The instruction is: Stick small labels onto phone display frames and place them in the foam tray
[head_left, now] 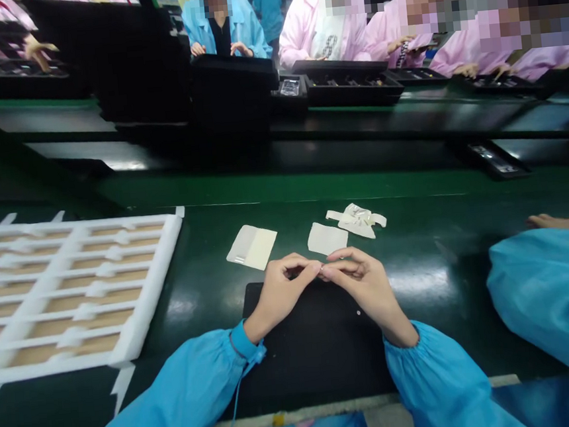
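Note:
Over the far part of a black mat, my left hand and my right hand meet at the fingertips. Both are closed in a pinch. Whatever sits between the fingertips is too small to make out. A tiny pale round bit lies on the mat by my right hand. Just beyond my hands is a white paper piece, with a crumpled scrap of pale backing paper behind it. Beyond my left hand lies a pale sheet with a glossy strip along one side.
A white slotted tray rests on the green table at left. A co-worker's blue sleeve reaches in from the right. Past the green ledge, a black tray sits on the line, and people work behind black boxes.

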{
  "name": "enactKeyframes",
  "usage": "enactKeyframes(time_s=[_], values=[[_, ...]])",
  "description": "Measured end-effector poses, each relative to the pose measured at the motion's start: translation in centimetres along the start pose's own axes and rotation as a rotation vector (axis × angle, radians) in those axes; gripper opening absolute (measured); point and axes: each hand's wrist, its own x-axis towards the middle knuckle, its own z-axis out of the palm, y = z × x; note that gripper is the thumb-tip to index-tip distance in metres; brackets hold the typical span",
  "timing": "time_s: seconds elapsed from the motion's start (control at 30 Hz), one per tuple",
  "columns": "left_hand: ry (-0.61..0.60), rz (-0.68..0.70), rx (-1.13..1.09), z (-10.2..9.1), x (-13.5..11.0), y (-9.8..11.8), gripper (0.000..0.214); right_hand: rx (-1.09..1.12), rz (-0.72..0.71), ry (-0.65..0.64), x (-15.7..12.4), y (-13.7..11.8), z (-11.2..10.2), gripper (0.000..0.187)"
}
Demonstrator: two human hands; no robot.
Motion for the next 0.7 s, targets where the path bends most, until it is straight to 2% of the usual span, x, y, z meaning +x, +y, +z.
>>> enactKeyframes(time_s=[0.13,0.3,0.53,0.7], values=[[0.100,0.001,0.040,0.2,-0.1,-0.1,0.018,-0.122,-0.078,0.029,0.1,0.4,0.2,0.022],[0.106,-0.034,0.043,0.2,0.0,-0.1,0.022,-0.433,-0.291,0.114,0.3,1.3,0.4,0.009],[0.112,-0.105,-0.032,1.2,1.1,-0.7,0.033,-0.742,-0.711,0.290,1.0,2.5,1.0,0.016],[0.062,-0.078,0.029,2.3,2.1,-1.2,0.049,-0.958,-0.841,0.302,1.9,3.2,0.4,0.021]])
